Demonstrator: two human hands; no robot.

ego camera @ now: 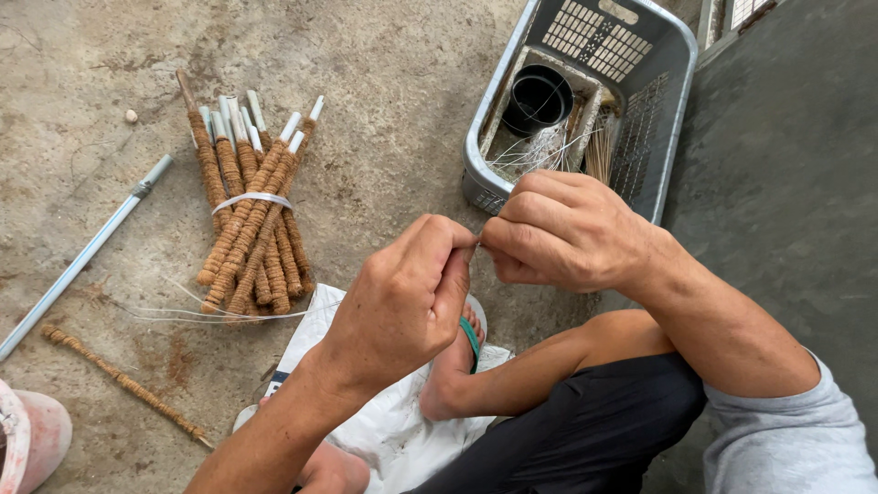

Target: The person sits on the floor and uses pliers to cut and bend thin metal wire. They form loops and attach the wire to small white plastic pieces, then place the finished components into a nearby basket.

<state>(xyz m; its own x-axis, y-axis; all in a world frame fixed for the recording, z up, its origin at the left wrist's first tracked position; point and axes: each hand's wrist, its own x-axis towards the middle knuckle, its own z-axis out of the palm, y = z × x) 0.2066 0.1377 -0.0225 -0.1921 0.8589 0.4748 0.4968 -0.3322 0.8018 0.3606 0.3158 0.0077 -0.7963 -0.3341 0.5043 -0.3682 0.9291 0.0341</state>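
Note:
My left hand (402, 297) and my right hand (558, 229) meet in the middle of the view, fingertips pinched together on a thin pale strand (476, 245) that barely shows between them. Both hands hover over my bent legs and a white sack (389, 425) lying on the concrete floor. To the left lies a bundle of coir-wrapped white sticks (251, 220), tied with a white band. Loose clear strings (197, 314) trail on the floor beside the bundle.
A grey plastic basket (663, 87) at the top holds a black pot (538, 99), thin fibres and sticks. A grey metal pipe (82, 259) and a single coir-wrapped stick (123, 377) lie at the left. A pink object (32, 439) sits bottom left. Dark slab at right.

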